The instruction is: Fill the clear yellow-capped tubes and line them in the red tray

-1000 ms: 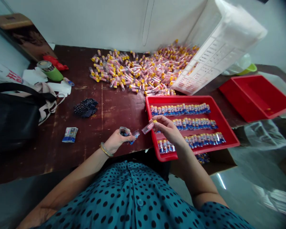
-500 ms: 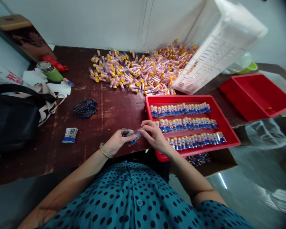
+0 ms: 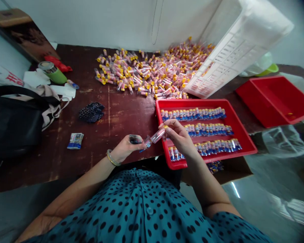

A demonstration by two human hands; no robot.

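My right hand [image 3: 177, 134] pinches a clear plastic tube [image 3: 157, 135] with a yellow cap and pink contents, just over the left edge of the red tray [image 3: 166, 158]. The tube's lower end points at the small plastic sleeves [image 3: 135, 139] gripped in my left hand [image 3: 128, 147]. Whether the tube touches a sleeve is too small to tell. Inside the tray lie three rows of yellow-capped tubes [image 3: 207, 130] in blue-printed sleeves. A small stack of blue-printed sleeves [image 3: 75, 141] rests on the table, left of my left hand.
A large heap of capped tubes [image 3: 147, 72] covers the back of the table [image 3: 121, 116], beside a leaning white plastic crate [image 3: 218, 64]. At far right stands an empty-looking red bin [image 3: 276, 101]. A dark cloth [image 3: 91, 112], green flask [image 3: 53, 72] and black bag [image 3: 15, 125] occupy the left.
My right hand has moved slightly up and right, and a yellow-capped tube now shows clearly in its fingers. My left hand stays in nearly the same place with the sleeves.
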